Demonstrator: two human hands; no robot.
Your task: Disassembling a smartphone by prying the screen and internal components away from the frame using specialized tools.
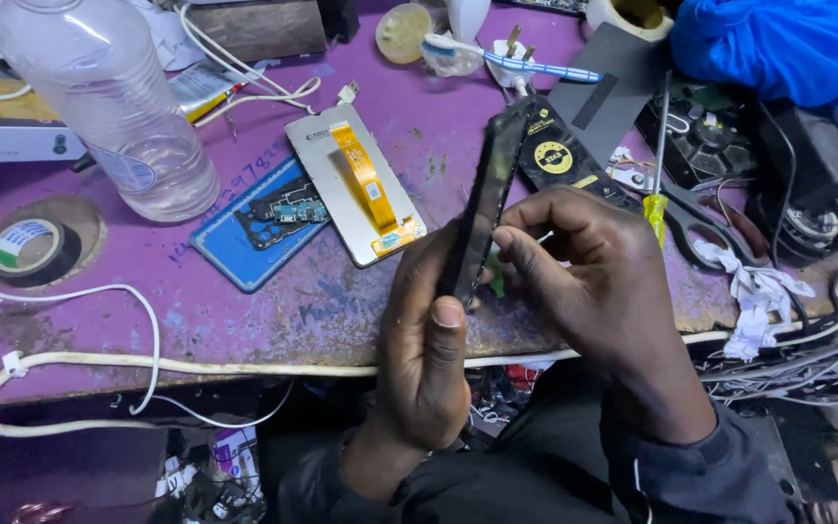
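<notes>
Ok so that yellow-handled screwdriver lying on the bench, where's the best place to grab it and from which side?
Probably by the yellow handle, coming from above. The screwdriver lies flat, its thin shaft pointing away toward the back of the purple bench, and the handle is its thickest part and the end nearest the right hand. Scissors lie close beside it, so a pinch from the top seems the clearest way in.

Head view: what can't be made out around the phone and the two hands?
- Phone: held edge-on, so neither its front nor its back shows.
- Thin tool in the right hand: only a sliver shows past the fingers; its kind is unclear.
- Green bit behind the phone: mostly hidden by the phone and the left hand.
- Plastic bottle: top cut off by the frame edge.
</notes>
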